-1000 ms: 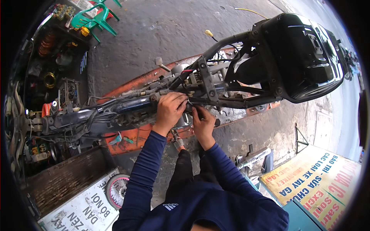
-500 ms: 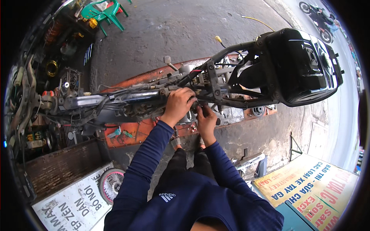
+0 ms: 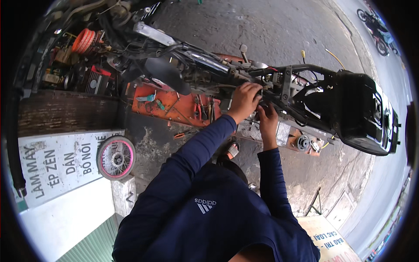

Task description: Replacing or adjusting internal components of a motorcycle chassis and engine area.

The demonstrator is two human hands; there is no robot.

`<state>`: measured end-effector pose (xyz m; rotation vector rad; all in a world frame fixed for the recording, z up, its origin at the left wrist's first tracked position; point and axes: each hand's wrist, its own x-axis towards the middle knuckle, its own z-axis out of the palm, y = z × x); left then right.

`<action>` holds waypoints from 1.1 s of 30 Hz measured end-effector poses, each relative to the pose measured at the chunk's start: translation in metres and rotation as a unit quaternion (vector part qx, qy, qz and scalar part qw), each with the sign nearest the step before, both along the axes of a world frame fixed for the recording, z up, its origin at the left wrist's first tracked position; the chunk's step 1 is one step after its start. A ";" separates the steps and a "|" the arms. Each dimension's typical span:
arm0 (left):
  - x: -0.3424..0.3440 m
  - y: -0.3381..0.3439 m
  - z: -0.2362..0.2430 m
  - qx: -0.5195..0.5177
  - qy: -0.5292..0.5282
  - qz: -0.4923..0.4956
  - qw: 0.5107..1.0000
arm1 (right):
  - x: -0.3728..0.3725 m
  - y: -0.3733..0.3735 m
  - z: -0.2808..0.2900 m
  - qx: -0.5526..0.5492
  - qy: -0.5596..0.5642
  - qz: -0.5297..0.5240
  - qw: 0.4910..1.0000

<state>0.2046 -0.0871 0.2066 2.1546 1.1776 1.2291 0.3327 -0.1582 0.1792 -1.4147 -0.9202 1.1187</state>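
The left hand (image 3: 245, 101) was at the near side of the bike frame (image 3: 286, 83), its fingers bent and drawn together; the fingertips were lost among dark parts, so whether they gripped anything could not be told. Just beside it, the right hand (image 3: 268, 120) reached toward the same spot, fingers bent; its grip could not be made out either. The frame ran from far left to right, partly hiding an orange platform (image 3: 187, 104). Its right end carried a glossy black casing (image 3: 366, 109); its left end blended into dark, tangled parts. On the platform, left of the hands, lay a red-handled tool (image 3: 204, 112) and a blue item (image 3: 146, 98) too small to identify; to the right lay a round metal part (image 3: 303, 143). Nearer, a foot (image 3: 233, 150) showed. At the near left, a pink-rimmed wheel (image 3: 116, 158) hid one end of a white sign (image 3: 59, 166); at the near right, a yellowish sign (image 3: 327, 238) was cut off. Far right, a motorbike (image 3: 377, 32) looked small and indistinct.
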 end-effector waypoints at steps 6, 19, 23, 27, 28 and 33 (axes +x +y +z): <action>-0.125 -0.171 -0.034 -0.272 0.054 -0.047 0.960 | -0.006 -0.011 -0.004 0.030 -0.013 -0.028 0.999; -0.408 -0.313 -0.044 -0.363 -0.035 0.315 0.876 | -0.261 -0.056 -0.026 0.104 -0.076 0.215 0.968; -0.492 -0.341 -0.043 -0.338 -0.117 0.362 0.861 | -0.384 -0.082 -0.033 0.039 -0.062 0.318 0.945; -0.565 -0.344 -0.017 -0.319 -0.226 0.420 0.819 | -0.487 -0.093 -0.029 0.050 -0.095 0.365 0.925; -0.586 -0.343 -0.021 -0.321 -0.225 0.422 0.817 | -0.511 -0.092 -0.029 0.027 -0.085 0.390 0.917; -0.682 -0.299 -0.024 -0.297 -0.355 0.434 0.773 | -0.628 -0.054 -0.033 -0.014 -0.082 0.439 0.895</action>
